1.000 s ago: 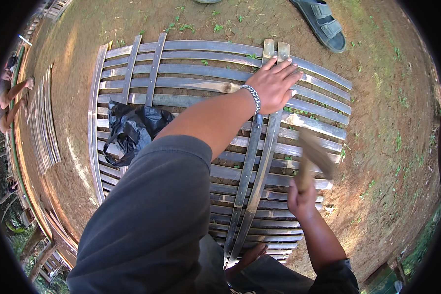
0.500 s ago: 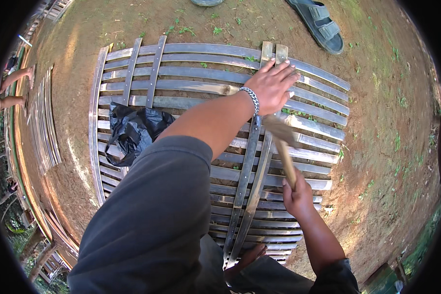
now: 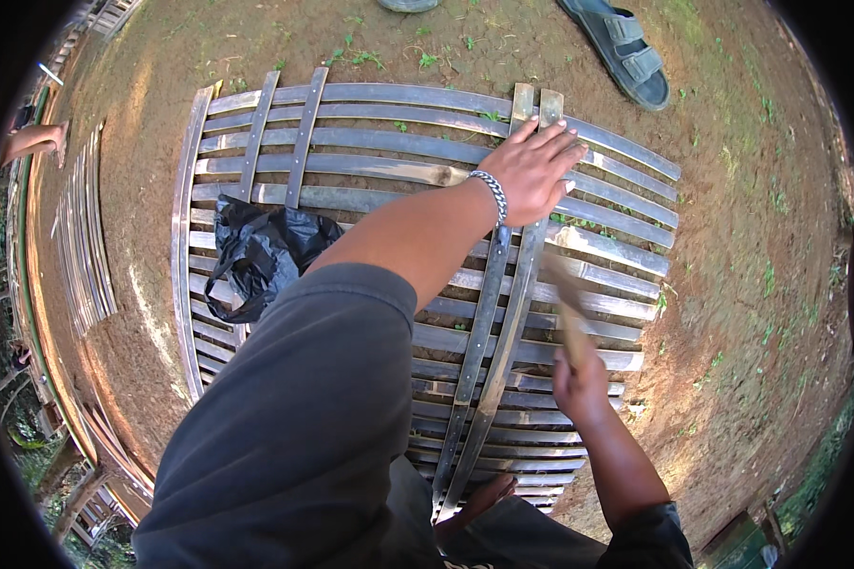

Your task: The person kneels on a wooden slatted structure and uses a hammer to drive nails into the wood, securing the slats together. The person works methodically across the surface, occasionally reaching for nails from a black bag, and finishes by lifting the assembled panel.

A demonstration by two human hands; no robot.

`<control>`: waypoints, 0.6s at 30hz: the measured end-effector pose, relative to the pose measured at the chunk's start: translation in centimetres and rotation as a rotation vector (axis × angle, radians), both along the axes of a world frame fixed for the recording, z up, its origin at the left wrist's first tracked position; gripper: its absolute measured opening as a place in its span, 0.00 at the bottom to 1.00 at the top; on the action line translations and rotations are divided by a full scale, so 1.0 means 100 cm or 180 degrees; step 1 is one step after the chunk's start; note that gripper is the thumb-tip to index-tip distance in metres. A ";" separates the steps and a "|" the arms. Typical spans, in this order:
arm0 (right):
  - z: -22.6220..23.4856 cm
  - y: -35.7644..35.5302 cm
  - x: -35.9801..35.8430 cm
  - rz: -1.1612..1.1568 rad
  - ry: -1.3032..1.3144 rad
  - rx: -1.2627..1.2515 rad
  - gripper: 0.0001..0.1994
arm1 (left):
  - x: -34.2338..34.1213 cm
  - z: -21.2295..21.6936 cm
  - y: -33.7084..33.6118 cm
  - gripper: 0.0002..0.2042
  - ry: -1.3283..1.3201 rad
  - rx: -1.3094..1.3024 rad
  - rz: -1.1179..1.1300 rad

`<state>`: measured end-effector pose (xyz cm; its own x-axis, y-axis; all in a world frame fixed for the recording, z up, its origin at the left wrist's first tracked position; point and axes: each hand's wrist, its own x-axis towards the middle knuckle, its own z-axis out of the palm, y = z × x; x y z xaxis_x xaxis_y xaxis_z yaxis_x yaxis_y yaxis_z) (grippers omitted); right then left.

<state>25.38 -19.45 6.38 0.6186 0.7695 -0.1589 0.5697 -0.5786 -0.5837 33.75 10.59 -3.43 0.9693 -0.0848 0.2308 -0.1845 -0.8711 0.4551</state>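
My left hand (image 3: 531, 175), with a chain bracelet at the wrist, lies flat with fingers stretched across the top ends of two long strips. Beneath it is a panel of grey bamboo slats (image 3: 394, 138) lying on the ground. One crossing strip (image 3: 474, 356) is dotted with nail heads; close to its right runs a paler strip (image 3: 499, 370). In my right hand (image 3: 581, 384), fingers wrapped round the wooden handle, is a hammer (image 3: 569, 318). Its head is smeared by motion, just right of the pale strip and below my left hand.
A crumpled black plastic bag (image 3: 261, 251) rests on the panel's left part. Beyond the panel at the upper right lies a dark two-strap sandal (image 3: 626, 52). Another slatted panel (image 3: 83, 237) is at the left, near another person's bare leg (image 3: 38, 142). Bare soil (image 3: 731, 313) surrounds the panel.
The hammer head has moved down and slightly right, away from my left hand. My left hand stays on the strips. At the far left, the other person's limbs have shifted.
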 end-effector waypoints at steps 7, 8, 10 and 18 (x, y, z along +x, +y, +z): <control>0.004 0.001 -0.010 -0.0705 0.0408 0.0579 0.23 | -0.001 0.000 -0.002 0.29 -0.0064 -0.0013 -0.0028; 0.003 0.000 -0.011 -0.0576 0.0453 0.0057 0.23 | 0.001 0.002 -0.002 0.29 -0.0074 -0.0032 -0.0036; 0.005 0.005 -0.011 -0.0312 0.0547 -0.0989 0.23 | 0.002 0.000 -0.003 0.29 -0.0118 -0.0117 -0.0004; 0.052 -0.040 -0.039 -0.1026 0.0549 -0.0372 0.22 | -0.026 0.044 -0.008 0.28 0.0052 0.0199 0.0347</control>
<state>21.46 -23.46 11.53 0.7823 0.5105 -0.3569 0.2470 -0.7802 -0.5746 31.18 9.77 0.97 0.9772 0.0077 0.2124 -0.0801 -0.9123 0.4016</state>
